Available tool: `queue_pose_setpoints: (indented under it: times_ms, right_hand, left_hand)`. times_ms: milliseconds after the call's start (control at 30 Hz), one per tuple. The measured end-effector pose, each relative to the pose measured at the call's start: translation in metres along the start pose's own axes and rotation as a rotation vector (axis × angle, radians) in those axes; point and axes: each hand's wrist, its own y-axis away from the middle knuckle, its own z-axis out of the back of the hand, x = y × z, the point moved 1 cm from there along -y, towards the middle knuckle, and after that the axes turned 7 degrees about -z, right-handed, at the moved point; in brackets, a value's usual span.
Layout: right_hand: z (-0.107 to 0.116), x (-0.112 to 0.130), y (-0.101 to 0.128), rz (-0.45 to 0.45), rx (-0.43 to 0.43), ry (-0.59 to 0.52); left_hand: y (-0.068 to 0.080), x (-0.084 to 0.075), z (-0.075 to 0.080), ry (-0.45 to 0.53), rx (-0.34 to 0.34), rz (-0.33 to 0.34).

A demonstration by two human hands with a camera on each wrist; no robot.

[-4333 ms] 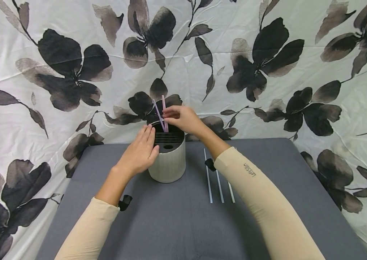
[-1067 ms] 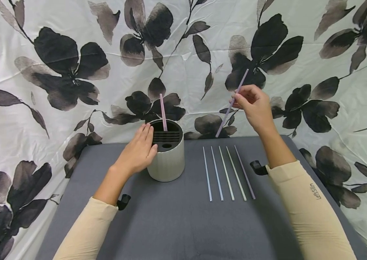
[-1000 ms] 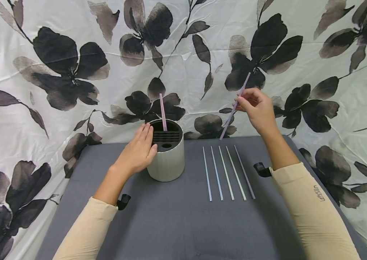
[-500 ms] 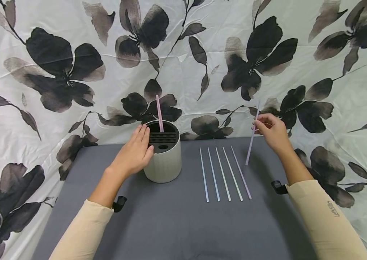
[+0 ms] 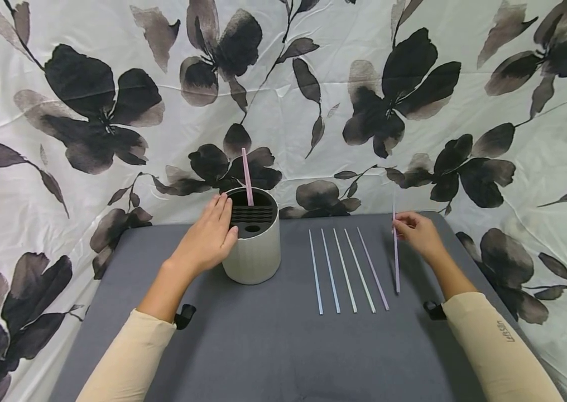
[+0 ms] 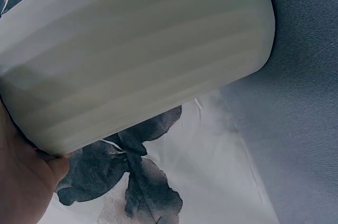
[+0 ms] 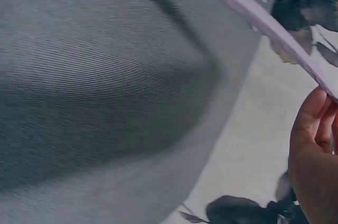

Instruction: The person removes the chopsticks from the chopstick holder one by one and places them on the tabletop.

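Observation:
A pale ribbed round holder (image 5: 253, 245) with a black slotted top stands on the grey table (image 5: 263, 346). One pink straw (image 5: 246, 176) stands upright in it. My left hand (image 5: 210, 237) rests flat against the holder's left side, fingers straight; the left wrist view is filled by the holder's wall (image 6: 137, 55). My right hand (image 5: 414, 230) pinches the upper end of a lilac straw (image 5: 395, 257), whose lower tip is at the table, just right of several straws (image 5: 346, 269) lying in a row. The right wrist view shows the lilac straw (image 7: 264, 28) above my fingertips (image 7: 311, 129).
A white cloth with black flowers (image 5: 414, 84) hangs close behind and around the table. Black wrist-camera straps (image 5: 183, 315) sit at both cuffs. The table's right edge (image 5: 464, 251) runs just beyond my right hand.
My right hand has carried the lilac straw from the holder across to the right and down, to the table beside the row. The left hand stays on the holder.

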Motion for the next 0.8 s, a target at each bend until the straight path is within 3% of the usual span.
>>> queue_pose_setpoints:
  times_ms: [400,633,800]
  right_hand:
    - [-0.022,-0.033,0.001,-0.097,0.092,0.068]
    - [-0.033,-0.042,0.000,-0.176,0.101,0.041]
    - [-0.041,-0.041,0.003,-0.254,0.092,0.093]
  left_hand:
    - [-0.001,0.003,0.001,0.002,0.005,0.001]
    - [-0.001,0.003,0.002,0.006,0.003,0.000]
    - [-0.001,0.003,0.002,0.002,0.005,-0.001]
